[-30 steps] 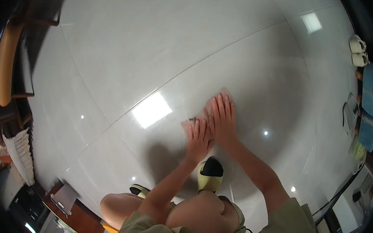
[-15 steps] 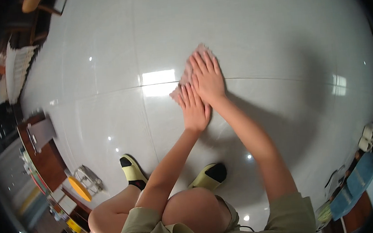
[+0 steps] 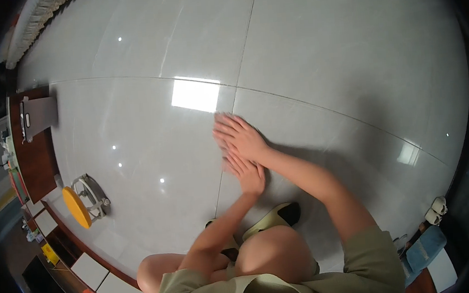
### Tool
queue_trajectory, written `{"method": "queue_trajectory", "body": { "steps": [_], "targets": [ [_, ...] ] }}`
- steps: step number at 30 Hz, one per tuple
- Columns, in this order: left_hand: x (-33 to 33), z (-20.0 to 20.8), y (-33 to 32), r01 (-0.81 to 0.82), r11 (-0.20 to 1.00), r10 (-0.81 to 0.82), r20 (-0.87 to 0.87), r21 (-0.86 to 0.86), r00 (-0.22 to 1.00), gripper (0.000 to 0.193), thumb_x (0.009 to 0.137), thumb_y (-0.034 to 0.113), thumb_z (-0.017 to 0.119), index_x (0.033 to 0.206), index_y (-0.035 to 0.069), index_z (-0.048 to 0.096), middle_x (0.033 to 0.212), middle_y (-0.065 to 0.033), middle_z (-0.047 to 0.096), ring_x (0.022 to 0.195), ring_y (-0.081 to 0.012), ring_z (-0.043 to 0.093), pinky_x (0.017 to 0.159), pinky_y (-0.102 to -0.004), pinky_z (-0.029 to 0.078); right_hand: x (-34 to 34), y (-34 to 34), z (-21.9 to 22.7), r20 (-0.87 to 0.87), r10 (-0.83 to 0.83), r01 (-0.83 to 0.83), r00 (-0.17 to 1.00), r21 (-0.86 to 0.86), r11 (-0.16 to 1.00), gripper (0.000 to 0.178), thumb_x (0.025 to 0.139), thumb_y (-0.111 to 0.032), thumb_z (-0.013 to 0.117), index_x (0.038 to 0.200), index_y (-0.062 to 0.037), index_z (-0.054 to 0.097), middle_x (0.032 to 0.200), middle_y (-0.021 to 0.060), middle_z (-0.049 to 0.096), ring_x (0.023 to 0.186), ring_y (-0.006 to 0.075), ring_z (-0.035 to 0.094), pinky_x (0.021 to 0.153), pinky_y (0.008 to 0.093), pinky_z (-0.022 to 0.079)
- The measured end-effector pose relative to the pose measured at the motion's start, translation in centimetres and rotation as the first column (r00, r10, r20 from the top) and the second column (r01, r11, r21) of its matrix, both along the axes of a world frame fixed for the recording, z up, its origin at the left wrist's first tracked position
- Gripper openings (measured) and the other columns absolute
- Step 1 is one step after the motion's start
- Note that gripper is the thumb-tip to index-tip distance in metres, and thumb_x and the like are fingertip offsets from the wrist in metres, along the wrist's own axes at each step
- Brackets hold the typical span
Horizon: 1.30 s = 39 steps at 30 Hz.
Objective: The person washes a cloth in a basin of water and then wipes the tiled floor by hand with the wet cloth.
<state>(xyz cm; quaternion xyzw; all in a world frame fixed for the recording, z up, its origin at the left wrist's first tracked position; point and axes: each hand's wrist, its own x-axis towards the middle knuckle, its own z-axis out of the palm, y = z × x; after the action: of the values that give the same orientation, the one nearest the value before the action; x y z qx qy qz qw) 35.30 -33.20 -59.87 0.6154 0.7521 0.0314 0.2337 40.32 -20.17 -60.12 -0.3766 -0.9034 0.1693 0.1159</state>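
Observation:
My right hand (image 3: pixel 247 144) lies flat with its fingers stretched out, pressing a pinkish cloth (image 3: pixel 226 166) against the grey tiled floor (image 3: pixel 303 42). Close behind it is my left hand (image 3: pixel 249 177), also flat, its fingers reaching under or against the right palm; the overlap hides exactly how they touch. Most of the cloth is covered by the two hands, and only bits show at their left side, blurred by motion. Neither hand grips anything.
My feet in yellow-green slippers (image 3: pixel 269 221) are just below the hands. A stool with a yellow seat (image 3: pixel 77 207) and a grey bin (image 3: pixel 42 117) stand left by brown cabinets. At right are white shoes (image 3: pixel 437 210) and a blue cushioned seat (image 3: pixel 425 248).
My hands and the cloth have come nearer to my body, and the right hand has turned to point more leftward. The view has swung, so the floor joints and furniture appear shifted.

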Motion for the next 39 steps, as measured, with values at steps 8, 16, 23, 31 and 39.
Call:
{"method": "queue_trajectory", "body": {
  "steps": [8, 16, 23, 31, 39],
  "targets": [
    [-8.7, -1.7, 7.2, 0.286, 0.939, -0.273, -0.091, 0.193, 0.958, 0.075, 0.087, 0.033, 0.041, 0.136, -0.017, 0.015, 0.145, -0.0346, 0.007, 0.136, -0.0484, 0.002, 0.108, -0.0579, 0.002, -5.5, 4.3, -0.7, -0.043, -0.367, 0.369, 0.929, 0.062, 0.927, 0.047, 0.087, -0.026, 0.047, 0.134, -0.0187, 0.044, 0.143, -0.0017, 0.037, 0.135, 0.0207, 0.026, 0.113, 0.0390, 0.015],
    [-11.0, -0.3, 4.6, 0.877, 0.465, -0.870, -0.120, 0.124, 0.478, 0.068, 0.082, 0.029, 0.047, 0.131, -0.015, 0.031, 0.141, -0.0338, 0.023, 0.134, -0.0481, 0.016, 0.107, -0.0610, 0.011, 1.7, -5.1, 0.8, -0.008, -0.505, 0.504, 0.863, -0.046, 0.862, 0.057, 0.081, -0.030, 0.055, 0.135, -0.0186, 0.043, 0.142, 0.0010, 0.038, 0.134, 0.0217, 0.028, 0.112, 0.0409, 0.018],
    [-7.6, -1.3, -2.7, 0.971, 0.144, -0.989, -0.018, 0.190, 0.150, 0.069, 0.082, 0.034, 0.052, 0.135, -0.005, 0.034, 0.141, -0.0235, 0.031, 0.135, -0.0382, 0.022, 0.107, -0.0588, 0.015, 8.3, -15.8, 1.9, 0.192, -0.364, 0.386, 0.911, -0.089, 0.918, 0.057, 0.080, -0.025, 0.054, 0.136, -0.0179, 0.043, 0.143, 0.0000, 0.037, 0.134, 0.0205, 0.028, 0.113, 0.0404, 0.017],
    [-7.4, -0.9, -4.0, 0.783, 0.601, -0.799, 0.081, 0.159, 0.596, 0.073, 0.081, 0.031, 0.053, 0.138, -0.007, 0.026, 0.144, -0.0253, 0.024, 0.137, -0.0395, 0.016, 0.110, -0.0549, 0.010, 6.6, -11.0, 0.9, 0.041, -0.240, 0.242, 0.970, -0.076, 0.967, 0.060, 0.080, -0.034, 0.055, 0.136, -0.0163, 0.042, 0.145, 0.0009, 0.034, 0.137, 0.0221, 0.024, 0.113, 0.0411, 0.014],
    [-13.9, -1.0, 4.2, 0.622, 0.764, -0.615, -0.099, 0.171, 0.782, 0.080, 0.085, 0.039, 0.044, 0.140, -0.010, 0.013, 0.147, -0.0284, 0.010, 0.138, -0.0426, 0.003, 0.111, -0.0527, 0.001, -6.6, -5.6, 0.0, -0.031, -0.795, 0.795, 0.606, -0.017, 0.607, 0.057, 0.085, -0.035, 0.048, 0.137, -0.0132, 0.039, 0.144, 0.0047, 0.034, 0.137, 0.0252, 0.021, 0.113, 0.0439, 0.011]
  ]
}}
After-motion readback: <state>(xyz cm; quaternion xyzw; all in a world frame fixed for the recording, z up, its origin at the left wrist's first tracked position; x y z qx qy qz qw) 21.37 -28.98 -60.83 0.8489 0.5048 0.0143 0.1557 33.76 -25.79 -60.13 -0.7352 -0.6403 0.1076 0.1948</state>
